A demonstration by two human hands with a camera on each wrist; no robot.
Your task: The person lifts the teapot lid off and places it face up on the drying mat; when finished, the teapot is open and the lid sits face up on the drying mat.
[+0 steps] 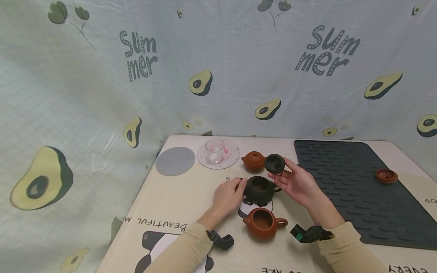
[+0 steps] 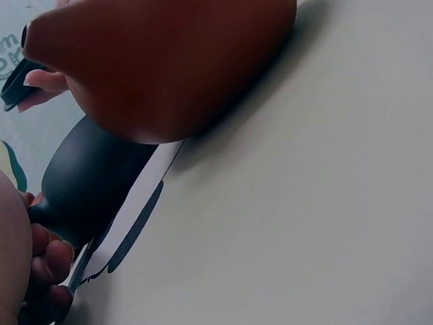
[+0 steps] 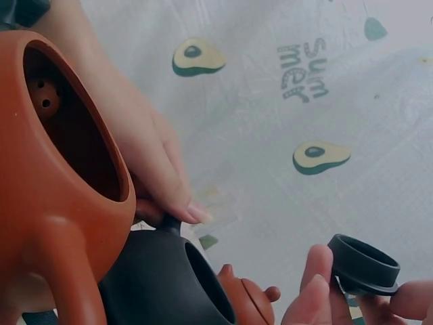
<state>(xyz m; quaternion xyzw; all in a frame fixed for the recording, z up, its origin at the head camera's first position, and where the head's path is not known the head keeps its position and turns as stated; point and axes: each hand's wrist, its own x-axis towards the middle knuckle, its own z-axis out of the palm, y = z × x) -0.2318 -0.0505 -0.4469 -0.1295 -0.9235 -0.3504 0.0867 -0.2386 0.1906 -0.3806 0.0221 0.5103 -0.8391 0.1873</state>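
A black teapot (image 1: pixel 258 190), its top uncovered, stands on the table in the head view. My left hand (image 1: pixel 229 194) pinches its spout between thumb and fingers, as the right wrist view also shows. In my right hand (image 1: pixel 302 185) is the black teapot lid (image 1: pixel 274 163), pinched by its edge and tilted so its hollow underside shows; it is raised behind the pot's handle. Nearer me sits a reddish-brown teapot (image 1: pixel 262 224) without a lid, its handle to the right. In the left wrist view this brown teapot (image 2: pixel 169 61) covers part of the black one (image 2: pixel 95 176).
Behind the lid stands a lidded brown teapot (image 1: pixel 254 161). A glass cup (image 1: pixel 214 151) rests on a round clear plate (image 1: pixel 202 162) beside a grey disc (image 1: pixel 175 161). At right lies a dark ridged mat (image 1: pixel 336 189) with a brown lid (image 1: pixel 386 176) on it.
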